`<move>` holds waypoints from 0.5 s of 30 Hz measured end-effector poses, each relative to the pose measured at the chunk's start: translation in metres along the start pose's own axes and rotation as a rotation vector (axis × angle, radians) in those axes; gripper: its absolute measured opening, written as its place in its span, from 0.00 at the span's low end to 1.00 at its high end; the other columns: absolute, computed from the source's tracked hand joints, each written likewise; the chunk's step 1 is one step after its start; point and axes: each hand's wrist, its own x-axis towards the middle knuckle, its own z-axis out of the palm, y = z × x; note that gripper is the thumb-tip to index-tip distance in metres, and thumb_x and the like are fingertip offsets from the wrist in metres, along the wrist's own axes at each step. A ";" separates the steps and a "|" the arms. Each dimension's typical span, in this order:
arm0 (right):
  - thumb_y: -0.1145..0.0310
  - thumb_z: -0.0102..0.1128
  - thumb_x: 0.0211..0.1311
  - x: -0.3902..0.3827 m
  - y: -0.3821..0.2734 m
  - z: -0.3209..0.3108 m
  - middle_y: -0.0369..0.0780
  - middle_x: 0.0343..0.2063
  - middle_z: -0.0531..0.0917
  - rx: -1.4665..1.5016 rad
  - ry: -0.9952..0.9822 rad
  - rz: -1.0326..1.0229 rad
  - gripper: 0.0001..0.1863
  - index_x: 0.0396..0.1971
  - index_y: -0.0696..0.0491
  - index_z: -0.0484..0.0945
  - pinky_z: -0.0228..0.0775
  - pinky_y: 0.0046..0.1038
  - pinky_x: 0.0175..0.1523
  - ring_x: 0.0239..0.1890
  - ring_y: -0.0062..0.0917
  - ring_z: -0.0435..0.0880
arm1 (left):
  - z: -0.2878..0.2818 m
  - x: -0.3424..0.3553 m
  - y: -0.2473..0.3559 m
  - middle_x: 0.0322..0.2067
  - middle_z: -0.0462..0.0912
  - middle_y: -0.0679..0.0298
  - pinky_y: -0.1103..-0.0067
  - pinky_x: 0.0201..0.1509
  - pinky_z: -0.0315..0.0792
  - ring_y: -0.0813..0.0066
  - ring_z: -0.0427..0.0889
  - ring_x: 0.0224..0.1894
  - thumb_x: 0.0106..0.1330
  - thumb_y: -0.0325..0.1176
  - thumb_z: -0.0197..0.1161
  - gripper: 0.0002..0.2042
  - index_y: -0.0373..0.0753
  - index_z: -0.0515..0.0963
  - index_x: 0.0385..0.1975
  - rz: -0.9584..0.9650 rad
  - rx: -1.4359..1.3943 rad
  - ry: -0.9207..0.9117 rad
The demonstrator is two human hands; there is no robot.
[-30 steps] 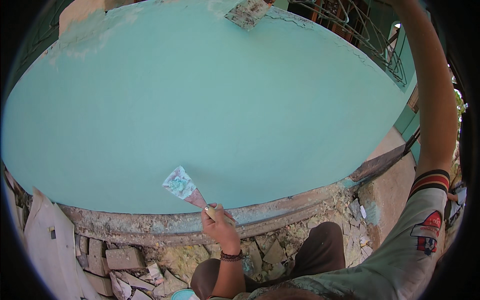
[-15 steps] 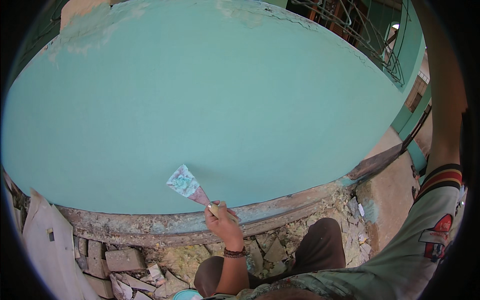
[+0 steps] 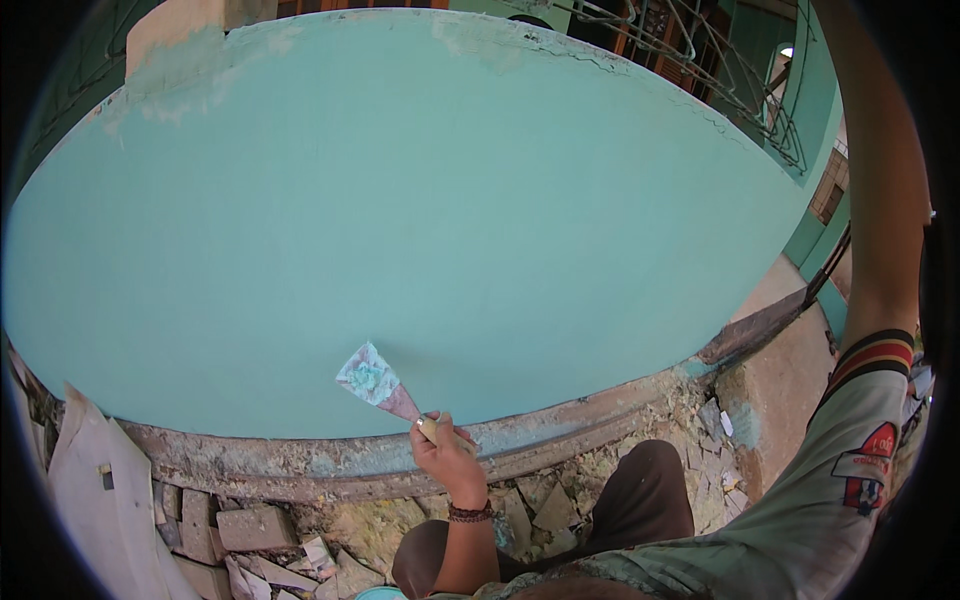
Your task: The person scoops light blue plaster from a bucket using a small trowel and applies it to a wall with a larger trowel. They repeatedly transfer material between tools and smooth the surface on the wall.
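Observation:
My left hand point(image 3: 450, 462), a beaded bracelet on its wrist, is closed round the pale handle of a putty knife point(image 3: 403, 402). The wide blade points up and to the left, with a lump of light turquoise paste point(image 3: 370, 378) on its face. Behind it stands a low turquoise wall point(image 3: 480, 230); the blade looks close to it, but I cannot tell whether they touch. My right arm point(image 3: 885, 200) is raised along the right edge of the picture, and its hand lies outside the view.
A worn ledge point(image 3: 330, 460) runs along the wall's foot. Bricks point(image 3: 255, 528) and broken tile pieces lie below it, beside a whitish sheet point(image 3: 95, 500) at left. A turquoise container's rim point(image 3: 380, 593) shows at the bottom. Bent metal bars point(image 3: 740, 85) rise at upper right.
The view has tilted slightly, so the wall sits a little lower in the picture. My left hand still holds the putty knife, its blade turned slightly. My right arm remains raised.

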 end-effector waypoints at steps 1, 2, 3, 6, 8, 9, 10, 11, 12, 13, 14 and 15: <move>0.80 0.65 0.48 -0.004 -0.002 0.002 0.40 0.29 0.82 0.029 -0.019 0.013 0.12 0.36 0.56 0.85 0.72 0.29 0.39 0.32 0.29 0.80 | -0.001 0.001 -0.003 0.18 0.72 0.67 0.83 0.17 0.63 0.82 0.70 0.16 0.64 0.26 0.55 0.03 0.37 0.69 0.33 0.011 -0.004 0.004; 0.80 0.65 0.48 -0.007 -0.003 0.005 0.40 0.29 0.81 0.057 -0.037 0.026 0.12 0.36 0.56 0.85 0.71 0.29 0.38 0.31 0.29 0.79 | -0.001 0.002 -0.004 0.18 0.72 0.67 0.83 0.17 0.63 0.82 0.70 0.16 0.64 0.26 0.55 0.03 0.37 0.69 0.33 0.022 -0.007 0.008; 0.81 0.64 0.48 -0.003 -0.004 0.012 0.40 0.28 0.81 0.137 -0.076 0.052 0.12 0.36 0.56 0.85 0.71 0.29 0.37 0.31 0.29 0.79 | 0.000 0.002 -0.003 0.18 0.72 0.67 0.83 0.17 0.63 0.82 0.70 0.16 0.64 0.26 0.55 0.03 0.37 0.69 0.33 0.026 -0.001 0.007; 0.81 0.63 0.48 -0.010 -0.015 0.021 0.42 0.29 0.81 0.192 -0.121 0.116 0.12 0.35 0.57 0.85 0.70 0.29 0.37 0.31 0.30 0.78 | 0.002 0.000 0.000 0.17 0.72 0.66 0.83 0.17 0.62 0.82 0.70 0.16 0.64 0.26 0.54 0.02 0.37 0.69 0.33 0.032 0.013 0.011; 0.81 0.63 0.48 -0.006 -0.018 0.024 0.43 0.29 0.81 0.218 -0.158 0.217 0.12 0.35 0.58 0.85 0.70 0.29 0.37 0.30 0.30 0.78 | 0.001 0.002 -0.001 0.17 0.72 0.66 0.83 0.17 0.62 0.82 0.70 0.16 0.64 0.26 0.54 0.02 0.37 0.69 0.33 0.025 0.018 0.016; 0.82 0.63 0.48 -0.006 -0.013 0.028 0.44 0.30 0.81 0.169 -0.137 0.181 0.12 0.35 0.59 0.84 0.70 0.29 0.37 0.31 0.30 0.79 | 0.001 0.002 -0.001 0.17 0.71 0.66 0.83 0.16 0.62 0.81 0.70 0.15 0.63 0.26 0.54 0.02 0.38 0.69 0.33 0.024 0.019 0.021; 0.82 0.63 0.48 -0.005 -0.003 0.029 0.44 0.29 0.81 0.166 -0.119 0.168 0.12 0.35 0.59 0.84 0.70 0.30 0.37 0.31 0.30 0.79 | 0.002 0.001 -0.001 0.16 0.70 0.67 0.82 0.16 0.61 0.81 0.69 0.14 0.63 0.26 0.54 0.02 0.39 0.69 0.32 0.020 0.019 0.024; 0.83 0.63 0.47 -0.003 0.009 0.030 0.44 0.29 0.81 0.163 -0.101 0.155 0.11 0.34 0.59 0.84 0.70 0.30 0.36 0.30 0.29 0.79 | 0.003 0.000 -0.001 0.16 0.70 0.67 0.81 0.15 0.61 0.80 0.68 0.14 0.62 0.26 0.55 0.02 0.39 0.69 0.31 0.017 0.019 0.025; 0.83 0.63 0.47 -0.002 0.013 0.028 0.44 0.29 0.81 0.161 -0.083 0.140 0.11 0.34 0.60 0.84 0.70 0.30 0.36 0.30 0.29 0.78 | 0.003 0.000 -0.001 0.16 0.70 0.67 0.82 0.15 0.61 0.80 0.68 0.14 0.62 0.26 0.55 0.02 0.39 0.69 0.31 0.018 0.015 0.026; 0.82 0.63 0.48 -0.002 0.016 0.026 0.44 0.29 0.82 0.196 -0.066 0.147 0.11 0.34 0.60 0.84 0.71 0.30 0.37 0.31 0.30 0.79 | 0.004 0.000 -0.001 0.16 0.70 0.67 0.82 0.15 0.61 0.80 0.69 0.14 0.62 0.26 0.55 0.02 0.40 0.69 0.31 0.020 0.012 0.026; 0.82 0.63 0.48 -0.003 0.018 0.022 0.44 0.29 0.82 0.230 -0.050 0.155 0.11 0.34 0.60 0.84 0.72 0.30 0.37 0.31 0.30 0.80 | 0.004 0.000 -0.002 0.16 0.70 0.67 0.82 0.15 0.62 0.80 0.69 0.14 0.62 0.26 0.55 0.02 0.40 0.69 0.31 0.021 0.009 0.026; 0.82 0.63 0.48 -0.003 0.018 0.017 0.44 0.29 0.82 0.265 -0.032 0.161 0.10 0.33 0.61 0.84 0.73 0.30 0.38 0.31 0.30 0.81 | 0.003 0.000 -0.001 0.16 0.70 0.67 0.82 0.15 0.61 0.81 0.69 0.14 0.63 0.26 0.54 0.02 0.39 0.69 0.32 0.023 0.004 0.024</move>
